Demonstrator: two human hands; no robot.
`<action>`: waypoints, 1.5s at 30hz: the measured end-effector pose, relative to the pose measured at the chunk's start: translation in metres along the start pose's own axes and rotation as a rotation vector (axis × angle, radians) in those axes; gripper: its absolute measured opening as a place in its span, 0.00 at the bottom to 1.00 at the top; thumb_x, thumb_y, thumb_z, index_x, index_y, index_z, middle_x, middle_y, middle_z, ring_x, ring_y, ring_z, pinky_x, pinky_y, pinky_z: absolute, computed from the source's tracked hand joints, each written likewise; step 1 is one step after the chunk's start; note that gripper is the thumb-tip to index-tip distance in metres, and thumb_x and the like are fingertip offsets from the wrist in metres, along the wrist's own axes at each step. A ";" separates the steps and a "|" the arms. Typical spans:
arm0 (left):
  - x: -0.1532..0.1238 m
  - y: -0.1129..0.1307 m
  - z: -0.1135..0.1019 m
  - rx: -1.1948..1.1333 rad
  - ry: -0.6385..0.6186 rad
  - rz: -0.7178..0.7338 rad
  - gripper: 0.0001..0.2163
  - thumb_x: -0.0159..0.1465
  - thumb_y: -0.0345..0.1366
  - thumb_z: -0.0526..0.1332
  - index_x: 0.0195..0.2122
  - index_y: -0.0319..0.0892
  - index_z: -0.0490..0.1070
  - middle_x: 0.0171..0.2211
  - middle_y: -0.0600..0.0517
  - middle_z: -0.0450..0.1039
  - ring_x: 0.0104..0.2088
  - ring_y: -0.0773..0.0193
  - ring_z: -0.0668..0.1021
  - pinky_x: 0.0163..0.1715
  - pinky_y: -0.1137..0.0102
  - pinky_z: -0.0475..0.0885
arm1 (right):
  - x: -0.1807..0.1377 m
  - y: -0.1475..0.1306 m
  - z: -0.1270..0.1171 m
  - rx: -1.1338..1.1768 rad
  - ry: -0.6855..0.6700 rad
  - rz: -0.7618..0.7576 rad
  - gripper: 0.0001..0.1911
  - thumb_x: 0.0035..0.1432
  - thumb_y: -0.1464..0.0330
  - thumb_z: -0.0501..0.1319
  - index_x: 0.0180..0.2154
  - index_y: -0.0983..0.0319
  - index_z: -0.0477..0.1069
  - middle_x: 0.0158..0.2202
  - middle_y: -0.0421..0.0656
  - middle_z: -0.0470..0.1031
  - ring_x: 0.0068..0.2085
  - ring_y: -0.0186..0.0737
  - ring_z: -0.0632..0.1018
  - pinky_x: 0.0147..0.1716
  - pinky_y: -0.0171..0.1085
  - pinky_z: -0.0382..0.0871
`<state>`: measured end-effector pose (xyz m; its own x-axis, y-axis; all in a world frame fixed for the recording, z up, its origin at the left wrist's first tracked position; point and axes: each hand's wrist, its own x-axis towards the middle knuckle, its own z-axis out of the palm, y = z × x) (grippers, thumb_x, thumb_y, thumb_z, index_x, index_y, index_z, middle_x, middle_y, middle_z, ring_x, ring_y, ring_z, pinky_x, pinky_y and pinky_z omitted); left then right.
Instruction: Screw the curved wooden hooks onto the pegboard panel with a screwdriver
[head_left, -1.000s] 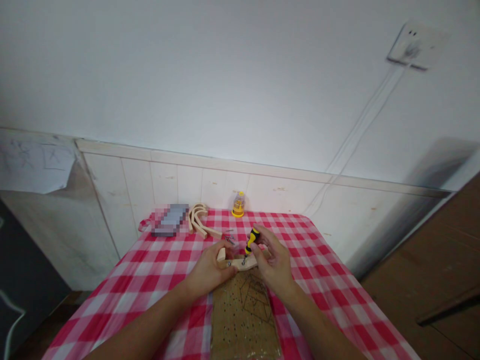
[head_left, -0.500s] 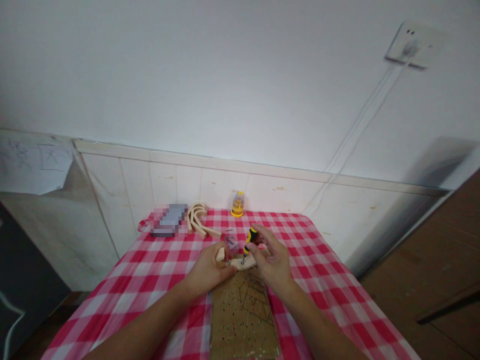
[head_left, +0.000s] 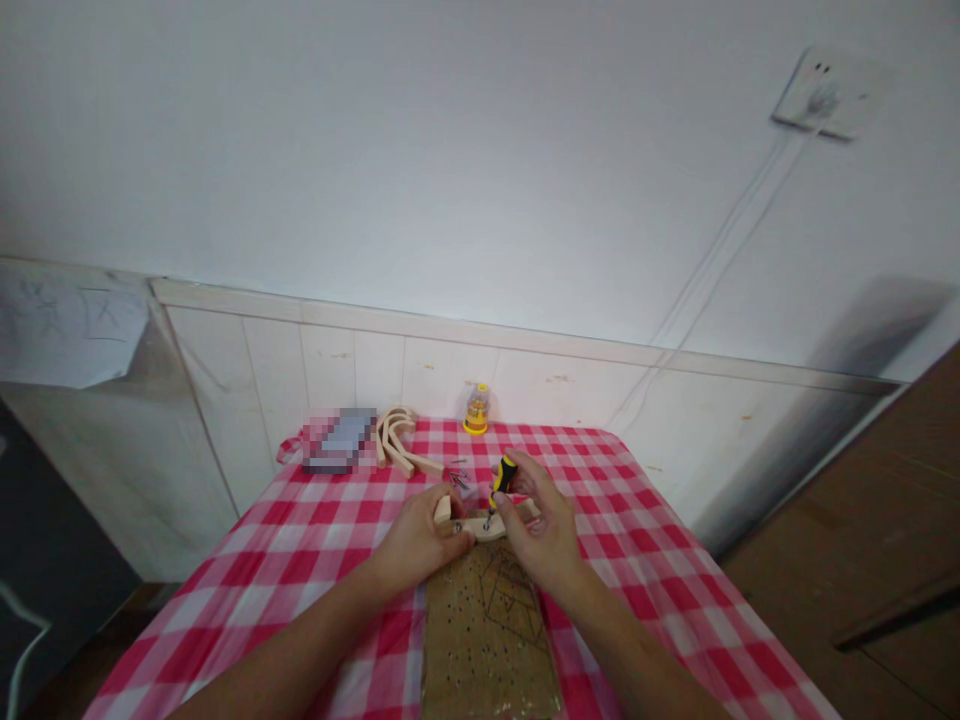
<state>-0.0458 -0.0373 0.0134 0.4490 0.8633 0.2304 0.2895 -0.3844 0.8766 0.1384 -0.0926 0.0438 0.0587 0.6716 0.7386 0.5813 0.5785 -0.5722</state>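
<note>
My left hand [head_left: 424, 535] is closed around the left end of a curved pale wooden piece [head_left: 491, 530], its thumb along the near side. My right hand [head_left: 544, 520] grips a yellow-and-black screwdriver [head_left: 504, 474], fingers wrapped around the handle. The screwdriver leans slightly, its tip down at a dark screw in the middle of the wood. Another dark screw [head_left: 458, 527] sits in the wood beside my left fingers. Beneath lies a brown board [head_left: 487, 640] with many small holes and drawn dark lines.
On the red-and-white checked tablecloth [head_left: 322, 580], several curved wooden pieces [head_left: 396, 440] lie at the back left beside a blurred-out flat object [head_left: 340, 440]. A yellow-capped bit container [head_left: 476, 410] stands against the wall. Loose screws [head_left: 459, 480] lie just beyond my hands.
My right fingers have shifted slightly on the screwdriver handle, and its tip stays at the same screw. My left hand keeps its hold on the wood.
</note>
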 end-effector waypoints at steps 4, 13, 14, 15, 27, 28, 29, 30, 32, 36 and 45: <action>0.000 0.000 0.001 -0.021 -0.006 0.001 0.08 0.51 0.30 0.67 0.33 0.42 0.71 0.31 0.53 0.75 0.34 0.60 0.76 0.35 0.69 0.67 | -0.001 0.005 0.002 -0.004 -0.001 0.029 0.24 0.63 0.69 0.63 0.60 0.54 0.69 0.48 0.46 0.82 0.45 0.44 0.84 0.47 0.43 0.80; 0.000 0.001 0.000 -0.031 0.004 0.021 0.08 0.52 0.30 0.67 0.32 0.42 0.70 0.33 0.52 0.77 0.35 0.59 0.76 0.37 0.68 0.69 | 0.000 0.009 0.003 -0.031 0.021 0.023 0.23 0.63 0.67 0.65 0.59 0.54 0.71 0.47 0.46 0.82 0.40 0.43 0.82 0.41 0.41 0.80; 0.000 0.001 0.000 -0.033 0.005 0.021 0.09 0.52 0.30 0.68 0.33 0.42 0.70 0.33 0.52 0.77 0.36 0.59 0.77 0.38 0.68 0.69 | 0.000 0.008 0.003 -0.033 0.019 0.019 0.23 0.63 0.67 0.65 0.59 0.54 0.71 0.47 0.46 0.81 0.41 0.43 0.82 0.41 0.41 0.80; 0.000 0.001 0.000 -0.039 0.004 0.022 0.09 0.52 0.30 0.68 0.33 0.42 0.70 0.33 0.52 0.77 0.36 0.58 0.77 0.38 0.67 0.69 | 0.000 0.008 0.002 -0.034 0.017 0.018 0.23 0.63 0.68 0.65 0.59 0.54 0.71 0.48 0.46 0.81 0.41 0.43 0.82 0.41 0.41 0.80; 0.000 0.001 0.000 -0.063 -0.004 0.030 0.09 0.52 0.30 0.67 0.33 0.42 0.70 0.32 0.52 0.76 0.35 0.59 0.76 0.35 0.69 0.68 | 0.003 0.004 0.002 -0.027 0.019 0.001 0.23 0.62 0.69 0.65 0.58 0.55 0.71 0.44 0.45 0.82 0.37 0.41 0.81 0.38 0.39 0.80; 0.000 0.002 0.000 -0.065 -0.002 0.027 0.08 0.52 0.31 0.67 0.33 0.42 0.70 0.32 0.52 0.76 0.35 0.59 0.76 0.35 0.69 0.68 | 0.003 0.004 0.002 -0.029 0.019 -0.003 0.23 0.62 0.69 0.65 0.58 0.55 0.71 0.43 0.45 0.82 0.37 0.40 0.81 0.38 0.39 0.80; 0.000 0.002 0.000 -0.064 0.002 0.022 0.08 0.52 0.31 0.67 0.33 0.42 0.70 0.32 0.52 0.76 0.35 0.59 0.76 0.35 0.69 0.68 | 0.003 0.004 0.002 -0.031 0.021 -0.006 0.23 0.62 0.69 0.65 0.58 0.55 0.71 0.43 0.44 0.82 0.36 0.40 0.81 0.38 0.39 0.80; -0.001 0.003 0.000 -0.063 0.006 0.016 0.08 0.52 0.31 0.66 0.32 0.42 0.70 0.32 0.52 0.76 0.35 0.59 0.76 0.35 0.69 0.68 | 0.003 0.004 0.002 -0.034 0.023 -0.008 0.23 0.61 0.69 0.66 0.58 0.55 0.71 0.42 0.44 0.82 0.36 0.40 0.81 0.37 0.39 0.80; -0.001 0.004 0.000 -0.060 0.011 0.008 0.08 0.51 0.30 0.67 0.32 0.42 0.70 0.31 0.53 0.76 0.34 0.59 0.76 0.35 0.69 0.68 | 0.003 0.004 0.003 -0.040 0.027 -0.011 0.23 0.61 0.69 0.66 0.58 0.55 0.71 0.42 0.44 0.81 0.35 0.40 0.81 0.37 0.39 0.80; -0.002 0.005 0.001 -0.054 0.021 0.008 0.09 0.50 0.29 0.66 0.32 0.42 0.70 0.31 0.53 0.76 0.34 0.60 0.76 0.36 0.69 0.68 | 0.002 0.004 0.003 -0.050 0.026 -0.017 0.23 0.61 0.70 0.65 0.58 0.55 0.70 0.42 0.44 0.81 0.36 0.40 0.81 0.38 0.39 0.80; 0.000 0.004 0.001 -0.125 0.006 0.034 0.10 0.50 0.28 0.67 0.32 0.42 0.69 0.32 0.53 0.75 0.32 0.62 0.75 0.34 0.70 0.67 | -0.003 0.004 0.003 -0.034 -0.009 0.009 0.25 0.63 0.71 0.62 0.61 0.55 0.66 0.46 0.45 0.81 0.42 0.42 0.83 0.43 0.41 0.80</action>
<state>-0.0438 -0.0388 0.0168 0.4514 0.8525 0.2636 0.1659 -0.3704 0.9140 0.1382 -0.0911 0.0377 0.0566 0.6809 0.7302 0.6083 0.5564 -0.5659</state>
